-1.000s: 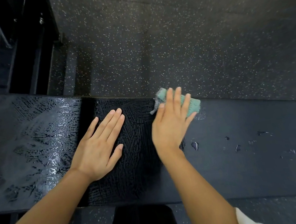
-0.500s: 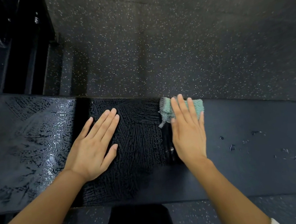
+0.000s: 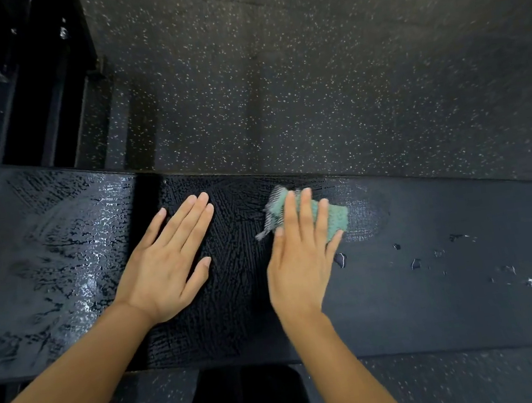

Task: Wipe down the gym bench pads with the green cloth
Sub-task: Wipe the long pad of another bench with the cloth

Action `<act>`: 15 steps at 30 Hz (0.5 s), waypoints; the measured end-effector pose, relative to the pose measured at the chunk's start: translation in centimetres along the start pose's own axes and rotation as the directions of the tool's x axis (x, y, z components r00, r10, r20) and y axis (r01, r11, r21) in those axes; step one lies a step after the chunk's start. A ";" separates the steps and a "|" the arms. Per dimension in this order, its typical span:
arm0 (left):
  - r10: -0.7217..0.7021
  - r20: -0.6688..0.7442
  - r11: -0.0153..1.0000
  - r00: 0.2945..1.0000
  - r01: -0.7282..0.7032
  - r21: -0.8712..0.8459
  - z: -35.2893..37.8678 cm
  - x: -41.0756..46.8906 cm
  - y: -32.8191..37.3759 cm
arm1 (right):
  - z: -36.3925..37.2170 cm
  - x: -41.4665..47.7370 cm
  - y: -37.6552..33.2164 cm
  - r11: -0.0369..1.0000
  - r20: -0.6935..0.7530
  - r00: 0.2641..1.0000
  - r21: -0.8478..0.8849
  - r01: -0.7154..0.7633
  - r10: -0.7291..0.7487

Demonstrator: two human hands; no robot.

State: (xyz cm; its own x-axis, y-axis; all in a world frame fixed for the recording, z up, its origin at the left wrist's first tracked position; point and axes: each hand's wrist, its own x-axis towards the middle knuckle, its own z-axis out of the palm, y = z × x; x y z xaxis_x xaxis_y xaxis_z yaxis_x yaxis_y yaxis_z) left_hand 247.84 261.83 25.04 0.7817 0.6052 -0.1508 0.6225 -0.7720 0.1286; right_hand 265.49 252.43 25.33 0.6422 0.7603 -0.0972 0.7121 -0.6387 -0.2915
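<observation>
Two grips lie flat with straight fingers on the wet bench pad [image 3: 439,297], the left grip [image 3: 165,268] bare, the right grip [image 3: 299,257] pressing the green cloth [image 3: 336,217] under its fingertips; the cloth looks soft, light and floppy, best pushed from its middle.

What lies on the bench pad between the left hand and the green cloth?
Between the left hand and the green cloth lies only bare, wet-streaked bench pad, seen in the head view.
</observation>
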 end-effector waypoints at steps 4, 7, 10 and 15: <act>-0.003 0.000 1.000 1.000 0.003 -0.008 0.0 0.0 0.0 | -0.5 -1.1 2.1 0.981 0.105 0.977 -0.043 0.189 -0.183; -0.004 -0.001 1.000 1.000 0.004 -0.009 0.0 0.0 0.1 | -1.5 -0.8 4.9 0.987 0.117 0.982 -0.043 0.156 -0.150; -0.005 0.000 1.000 1.000 0.005 0.001 0.0 0.0 0.0 | -2.5 -0.7 7.8 0.998 0.110 0.993 -0.033 0.048 -0.044; -0.005 -0.005 1.000 1.000 0.005 0.006 0.1 0.1 0.1 | -2.5 -1.3 7.9 0.989 0.003 0.989 0.024 -0.148 0.148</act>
State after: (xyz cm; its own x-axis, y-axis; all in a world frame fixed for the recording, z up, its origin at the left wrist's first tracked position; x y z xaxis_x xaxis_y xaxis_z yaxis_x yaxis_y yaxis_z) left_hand 247.96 261.84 24.98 0.7786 0.6103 -0.1462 0.6264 -0.7699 0.1222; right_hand 271.01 246.07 25.50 0.7395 0.6580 -0.1421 0.6025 -0.7411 -0.2963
